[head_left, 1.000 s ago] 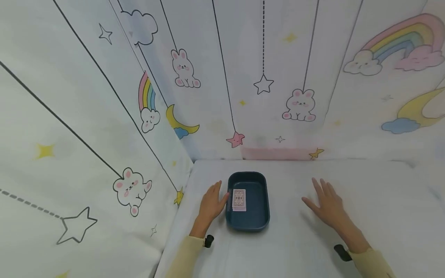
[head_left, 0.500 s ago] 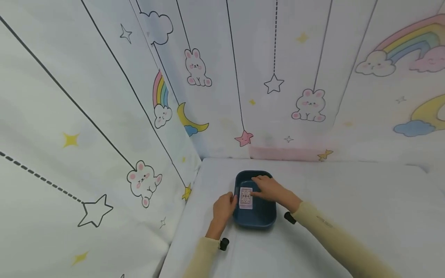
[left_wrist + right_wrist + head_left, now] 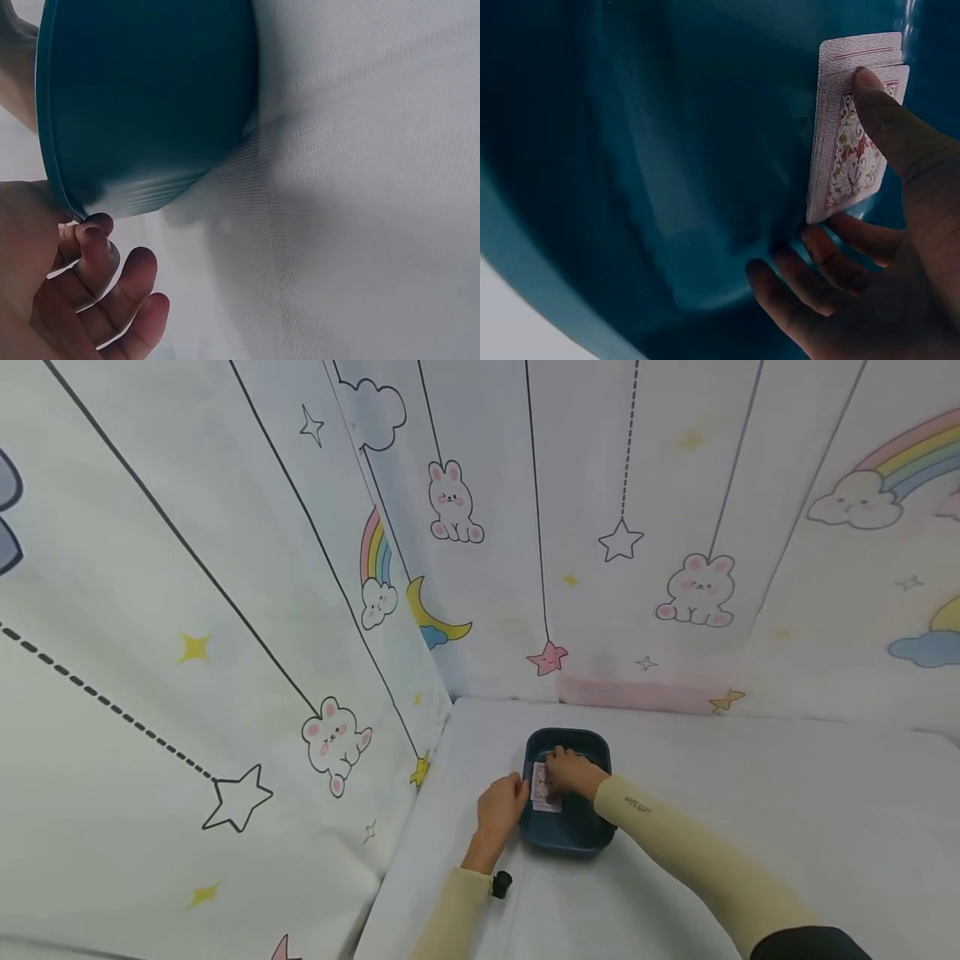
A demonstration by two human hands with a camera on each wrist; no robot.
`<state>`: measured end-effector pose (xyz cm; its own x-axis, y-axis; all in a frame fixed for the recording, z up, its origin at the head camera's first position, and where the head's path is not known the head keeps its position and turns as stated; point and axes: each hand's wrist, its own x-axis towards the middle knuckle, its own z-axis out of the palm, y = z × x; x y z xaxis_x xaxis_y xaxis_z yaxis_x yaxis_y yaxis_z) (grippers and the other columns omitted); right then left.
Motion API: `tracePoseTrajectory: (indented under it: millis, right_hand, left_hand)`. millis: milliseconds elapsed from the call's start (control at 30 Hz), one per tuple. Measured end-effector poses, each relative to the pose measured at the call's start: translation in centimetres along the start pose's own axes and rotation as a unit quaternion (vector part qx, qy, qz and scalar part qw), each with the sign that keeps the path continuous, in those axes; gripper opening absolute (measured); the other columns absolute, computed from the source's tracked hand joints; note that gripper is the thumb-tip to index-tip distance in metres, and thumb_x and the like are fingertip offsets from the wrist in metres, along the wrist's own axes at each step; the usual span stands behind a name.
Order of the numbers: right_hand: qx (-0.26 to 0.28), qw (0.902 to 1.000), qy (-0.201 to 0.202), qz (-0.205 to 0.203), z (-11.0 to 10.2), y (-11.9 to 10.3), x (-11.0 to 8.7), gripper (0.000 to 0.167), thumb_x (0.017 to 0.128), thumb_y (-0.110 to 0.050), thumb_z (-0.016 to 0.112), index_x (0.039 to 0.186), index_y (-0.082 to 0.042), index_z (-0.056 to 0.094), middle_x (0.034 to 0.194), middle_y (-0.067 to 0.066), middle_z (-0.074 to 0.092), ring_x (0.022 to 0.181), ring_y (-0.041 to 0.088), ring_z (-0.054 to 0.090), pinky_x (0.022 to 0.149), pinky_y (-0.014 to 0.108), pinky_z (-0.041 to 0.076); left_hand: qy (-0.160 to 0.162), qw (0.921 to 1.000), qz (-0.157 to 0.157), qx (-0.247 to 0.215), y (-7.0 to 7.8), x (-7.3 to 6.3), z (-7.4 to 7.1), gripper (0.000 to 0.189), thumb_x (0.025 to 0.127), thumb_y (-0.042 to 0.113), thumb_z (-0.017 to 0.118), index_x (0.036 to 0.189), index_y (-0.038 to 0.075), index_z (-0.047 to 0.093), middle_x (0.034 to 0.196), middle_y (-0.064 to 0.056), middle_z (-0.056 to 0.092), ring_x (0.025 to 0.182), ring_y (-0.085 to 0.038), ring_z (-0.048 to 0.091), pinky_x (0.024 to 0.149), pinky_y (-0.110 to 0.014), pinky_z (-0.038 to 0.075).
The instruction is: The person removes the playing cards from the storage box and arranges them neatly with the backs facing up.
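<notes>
A dark blue-green plastic tray [image 3: 570, 842] with raised sides stands on the white surface. Its left rim is pinched between thumb and forefinger of my left hand [image 3: 498, 810]; the left wrist view shows the tray's outer wall [image 3: 150, 90] and the other fingers loosely bent below the rim. Inside the tray lies a small stack of playing cards [image 3: 847, 165], patterned backs up and slightly fanned. My right hand [image 3: 576, 773] reaches in over the tray's right side. Its thumb [image 3: 889, 124] presses on the top card while the fingertips [image 3: 817, 234] meet the stack's end, gripping it.
White cloth [image 3: 750, 827] covers the table. Behind and to the left rise fabric walls [image 3: 495, 610] printed with rabbits, stars and rainbows. A dark rounded object [image 3: 810, 943] shows at the bottom edge near the right sleeve.
My right hand has moved left from the bare cloth into the tray and onto the cards. The left hand has gone from beside the tray to pinching its rim. The head view has shifted left.
</notes>
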<state>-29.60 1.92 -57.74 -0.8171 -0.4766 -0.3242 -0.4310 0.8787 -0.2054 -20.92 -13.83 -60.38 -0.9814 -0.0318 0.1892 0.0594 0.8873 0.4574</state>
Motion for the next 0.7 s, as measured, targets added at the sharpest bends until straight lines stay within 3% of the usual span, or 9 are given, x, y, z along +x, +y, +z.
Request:
tracePoseTrajectory:
  millis: [233,433,567,700]
  right_hand:
    - [-0.004,0.9991,0.041,-0.007,0.7,0.7,-0.1,0.086,0.076,-0.038,0.088,0.140,0.002,0.047,0.132,0.025,0.052,0.118,0.040,0.053,0.097,0.055,0.048]
    - [-0.020,0.9931,0.111,-0.032,0.9,1.3,0.1,0.053,0.091,-0.020,0.075,0.132,0.003,0.050,0.121,0.024,0.061,0.109,0.039,0.062,0.089,0.051,0.053]
    - [0.085,0.9920,0.089,-0.028,-0.3,1.9,-0.5,0.030,0.098,-0.010,0.061,0.124,0.002,0.052,0.104,0.017,0.066,0.086,0.028,0.065,0.072,0.041,0.053]
    - [0.217,0.9731,0.065,-0.044,-2.1,2.9,-1.7,0.012,0.098,-0.005,0.059,0.109,-0.002,0.054,0.093,0.011,0.063,0.075,0.020,0.061,0.064,0.032,0.050]
  left_hand:
    - [0.001,1.0000,0.008,0.001,0.4,-0.2,0.0,0.037,0.101,0.027,0.060,0.068,0.016,0.046,0.059,0.006,0.040,0.049,-0.008,0.036,0.047,-0.024,0.026]
    - [0.005,0.9997,0.016,0.017,0.5,-0.1,-0.1,0.037,0.102,0.029,0.058,0.069,0.016,0.047,0.059,0.005,0.041,0.050,-0.008,0.036,0.047,-0.024,0.027]
    - [-0.008,0.9998,0.003,0.016,0.6,-0.1,-0.2,0.036,0.102,0.030,0.057,0.071,0.016,0.049,0.060,0.005,0.044,0.050,-0.008,0.038,0.047,-0.024,0.028]
    - [-0.013,0.9999,-0.004,0.008,0.6,-0.2,-0.3,0.035,0.102,0.030,0.057,0.072,0.016,0.049,0.061,0.005,0.047,0.051,-0.009,0.040,0.048,-0.024,0.029]
